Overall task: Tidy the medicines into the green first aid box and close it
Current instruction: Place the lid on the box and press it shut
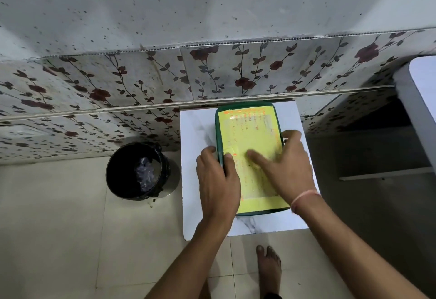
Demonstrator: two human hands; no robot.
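Observation:
The green first aid box (247, 122) lies on a small white marble-patterned table (195, 128), its lid down and covered by a yellow label with orange writing. My left hand (218, 180) grips the box's left edge, thumb on the lid and fingers over the side. Over the lid's right half my right hand (286, 169) lies flat, fingers spread, thumb at the right rim. No medicines are visible; the inside of the box is hidden.
A black bin (136, 170) with a crumpled plastic bag inside stands on the tiled floor left of the table. A floral-tiled wall (141, 86) runs behind. A white ledge (417, 100) and shelf are at right. My bare foot (269, 268) is below the table.

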